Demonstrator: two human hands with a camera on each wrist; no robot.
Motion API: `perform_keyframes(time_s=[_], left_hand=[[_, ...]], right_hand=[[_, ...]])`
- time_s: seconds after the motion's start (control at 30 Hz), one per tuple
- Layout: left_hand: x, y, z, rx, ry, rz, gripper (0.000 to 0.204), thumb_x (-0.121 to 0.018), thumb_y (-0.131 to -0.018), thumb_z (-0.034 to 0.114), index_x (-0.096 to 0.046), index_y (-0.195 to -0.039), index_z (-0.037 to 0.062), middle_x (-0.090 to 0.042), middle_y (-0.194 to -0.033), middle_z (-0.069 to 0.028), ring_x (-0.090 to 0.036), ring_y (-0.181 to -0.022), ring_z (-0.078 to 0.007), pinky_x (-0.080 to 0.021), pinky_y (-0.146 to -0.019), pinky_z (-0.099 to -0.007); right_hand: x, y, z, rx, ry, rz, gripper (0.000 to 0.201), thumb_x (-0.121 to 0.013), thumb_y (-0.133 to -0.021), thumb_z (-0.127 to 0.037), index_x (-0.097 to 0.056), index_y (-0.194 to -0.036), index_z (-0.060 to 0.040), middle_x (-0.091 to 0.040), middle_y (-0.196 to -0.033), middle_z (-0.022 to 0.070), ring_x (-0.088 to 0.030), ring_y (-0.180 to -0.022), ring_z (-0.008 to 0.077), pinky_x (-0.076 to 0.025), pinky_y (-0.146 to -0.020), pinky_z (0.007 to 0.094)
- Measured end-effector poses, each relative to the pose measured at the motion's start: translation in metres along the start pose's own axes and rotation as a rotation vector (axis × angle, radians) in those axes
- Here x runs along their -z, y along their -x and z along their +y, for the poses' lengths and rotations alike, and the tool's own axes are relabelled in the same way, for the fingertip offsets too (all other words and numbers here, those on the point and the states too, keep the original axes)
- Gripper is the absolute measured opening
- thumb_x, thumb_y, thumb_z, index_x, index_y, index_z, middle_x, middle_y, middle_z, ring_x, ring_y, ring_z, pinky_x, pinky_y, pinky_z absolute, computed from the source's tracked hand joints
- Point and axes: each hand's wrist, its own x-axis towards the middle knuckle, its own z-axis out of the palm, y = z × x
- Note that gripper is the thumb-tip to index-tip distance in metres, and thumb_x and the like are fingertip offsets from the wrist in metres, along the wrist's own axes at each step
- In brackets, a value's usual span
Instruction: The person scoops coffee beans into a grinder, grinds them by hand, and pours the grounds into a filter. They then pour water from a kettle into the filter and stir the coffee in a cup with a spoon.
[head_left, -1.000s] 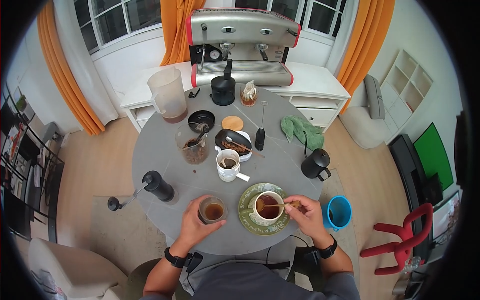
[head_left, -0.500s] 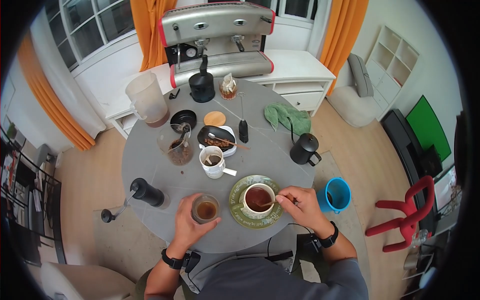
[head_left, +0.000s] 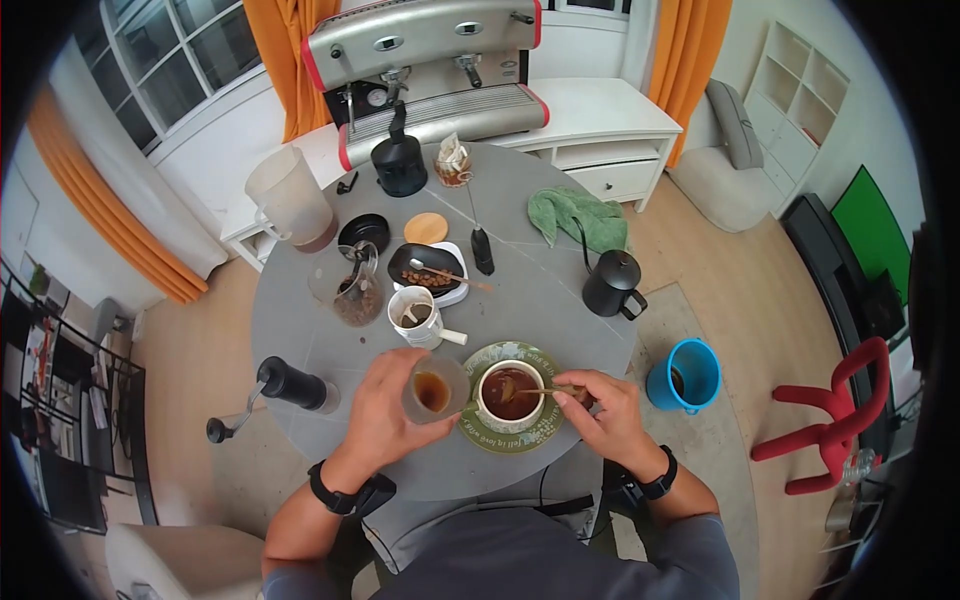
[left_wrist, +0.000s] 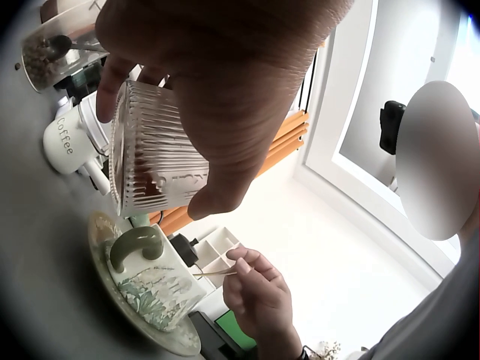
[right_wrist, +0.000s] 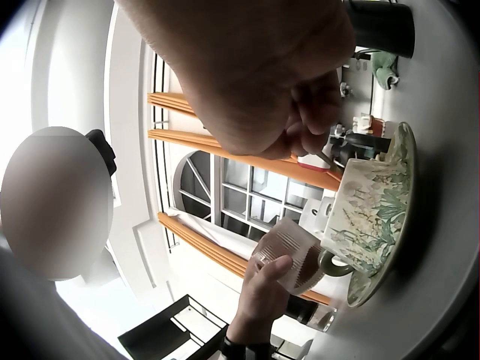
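My left hand (head_left: 388, 408) grips a ribbed clear glass (left_wrist: 154, 146) with brown liquid in it, thumb on one side and fingers round the other. The glass is raised above the table, just left of a flower-patterned cup (right_wrist: 367, 214). That cup stands on a green saucer (head_left: 503, 352) with lettering round its rim and holds reddish-brown liquid. With thumb and fingertips, my right hand (head_left: 612, 418) pinches the handle of a thin spoon (head_left: 535, 391), whose bowl is in the cup's liquid. The cup's green handle (left_wrist: 139, 247) faces the glass.
Behind the glass stands a white coffee mug (head_left: 412, 325), near a black dish of beans (head_left: 425, 270). A hand grinder (head_left: 292, 385) lies at the left; a black kettle (head_left: 612, 285) stands at the right. A blue bucket (head_left: 690, 375) is beyond the table's right edge.
My left hand has lifted the glass and brought it rightward, close to the cup. The spoon has shifted within the cup as my right hand keeps hold of it. The head view has tilted slightly.
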Motion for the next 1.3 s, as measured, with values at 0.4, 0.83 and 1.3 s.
perform_keyframes(time_s=[0.4, 0.83, 1.3], left_hand=[[-0.005, -0.033, 0.018, -0.112, -0.158, -0.181, 0.072, -0.089, -0.059, 0.019, -0.061, -0.124, 0.0061, -0.063, -0.118, -0.0138, -0.061, -0.108, -0.0352, -0.052, -0.092, -0.0437], [-0.006, -0.041, 0.031, -0.2, -0.299, -0.286, 0.08, -0.09, -0.054, 0.018, -0.058, -0.127, 0.0096, -0.058, -0.121, -0.0109, -0.055, -0.114, -0.0316, -0.046, -0.092, -0.0434], [-0.007, -0.043, 0.034, -0.207, -0.347, -0.299, 0.079, -0.089, -0.054, 0.018, -0.06, -0.127, 0.0095, -0.058, -0.121, -0.0103, -0.055, -0.113, -0.0316, -0.046, -0.093, -0.0444]], right_hand=[[0.002, -0.003, 0.015, -0.034, -0.056, -0.003, 0.024, -0.076, -0.09, -0.009, -0.07, -0.112, -0.0042, -0.07, -0.08, 0.0079, -0.064, -0.061, 0.0109, -0.05, -0.056, 0.0247], [0.003, -0.005, 0.014, -0.027, -0.09, -0.027, 0.021, -0.077, -0.088, -0.009, -0.072, -0.108, -0.0028, -0.071, -0.083, 0.008, -0.064, -0.062, 0.0113, -0.05, -0.057, 0.0248], [0.004, -0.006, 0.015, 0.004, -0.079, -0.033, 0.018, -0.077, -0.088, -0.009, -0.071, -0.104, -0.0025, -0.07, -0.082, 0.0082, -0.064, -0.059, 0.012, -0.049, -0.054, 0.0255]])
